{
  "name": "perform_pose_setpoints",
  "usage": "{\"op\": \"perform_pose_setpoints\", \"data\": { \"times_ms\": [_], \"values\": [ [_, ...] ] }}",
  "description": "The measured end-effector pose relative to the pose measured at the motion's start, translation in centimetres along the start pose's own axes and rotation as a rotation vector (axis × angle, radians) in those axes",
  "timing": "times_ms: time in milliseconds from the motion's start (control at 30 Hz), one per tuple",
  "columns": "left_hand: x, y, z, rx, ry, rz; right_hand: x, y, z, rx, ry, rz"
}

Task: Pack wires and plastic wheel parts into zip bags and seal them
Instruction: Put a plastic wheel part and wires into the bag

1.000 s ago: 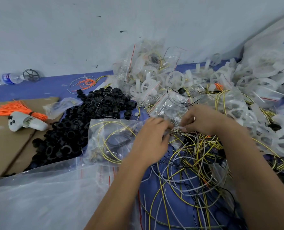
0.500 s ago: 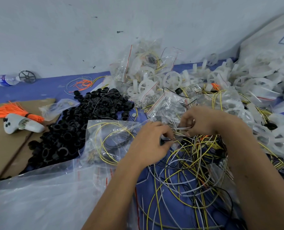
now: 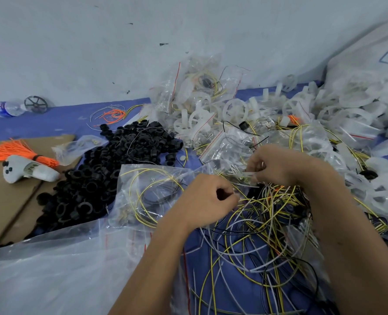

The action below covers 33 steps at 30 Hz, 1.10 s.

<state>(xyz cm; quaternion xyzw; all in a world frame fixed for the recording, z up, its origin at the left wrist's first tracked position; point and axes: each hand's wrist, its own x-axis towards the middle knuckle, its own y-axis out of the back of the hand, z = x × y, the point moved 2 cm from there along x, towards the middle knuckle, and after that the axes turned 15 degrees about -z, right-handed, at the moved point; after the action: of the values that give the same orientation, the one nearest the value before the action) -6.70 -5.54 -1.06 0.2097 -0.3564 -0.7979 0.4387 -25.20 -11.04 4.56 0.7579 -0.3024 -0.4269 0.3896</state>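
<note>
Blue mat [image 3: 52, 123], wires [image 3: 256, 235] in both hands

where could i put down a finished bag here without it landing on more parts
Best is the bare blue mat between the water bottle and the black ring pile. The cardboard below the white controller is also bare. The wire tangle under both hands and the white wheel heap to the right are crowded.

little bare floor, clutter on every side

black rings [image 3: 111, 173] crowd the left, white wheels [image 3: 324, 114] the right, loose wires [image 3: 256, 235] the front; only the blue mat [image 3: 52, 123] by the wall lies open.
</note>
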Motion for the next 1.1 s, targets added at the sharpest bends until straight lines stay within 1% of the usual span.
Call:
{"op": "perform_pose_setpoints", "data": {
  "times_ms": [167, 267, 467, 667, 733, 833, 900, 967, 1033, 1100],
  "values": [
    [-0.2, 0.5, 0.0, -0.068, -0.005, 0.141, -1.4, 1.6, 0.5, 0.227, 0.136, 0.149],
    [-0.4, 0.8, 0.2, -0.097, -0.009, 0.205, -2.1, 2.3, 0.8, 0.367, 0.191, 0.267],
    [-0.4, 1.2, -0.1, -0.143, -0.006, 0.293, -2.4, 2.5, 0.5, 0.45, 0.238, 0.337],
    [-0.5, 1.6, 0.0, -0.202, -0.021, 0.438, -3.3, 3.9, -0.7, 0.689, 0.464, 0.564],
    [-0.6, 1.9, -0.1, -0.258, -0.018, 0.512, -3.7, 4.4, -0.9, 0.705, 0.5, 0.629],
    [-0.8, 2.3, -0.1, -0.359, -0.01, 0.644, -4.4, 5.0, -1.0, 0.642, 0.512, 0.722],
    [-0.9, 2.7, -0.2, -0.464, -0.029, 0.679, -4.6, 5.1, -1.0, 0.594, 0.479, 0.689],
    [-1.0, 2.9, -0.2, -0.536, -0.065, 0.619, -4.3, 4.6, -1.4, 0.458, 0.4, 0.57],
    [-1.0, 2.8, -0.1, -0.515, -0.108, 0.529, -3.7, 3.9, -2.2, 0.396, 0.357, 0.472],
    [-0.9, 2.6, 0.2, -0.454, -0.132, 0.485, -3.2, 3.3, -3.0, 0.336, 0.326, 0.395]
  ]
}}
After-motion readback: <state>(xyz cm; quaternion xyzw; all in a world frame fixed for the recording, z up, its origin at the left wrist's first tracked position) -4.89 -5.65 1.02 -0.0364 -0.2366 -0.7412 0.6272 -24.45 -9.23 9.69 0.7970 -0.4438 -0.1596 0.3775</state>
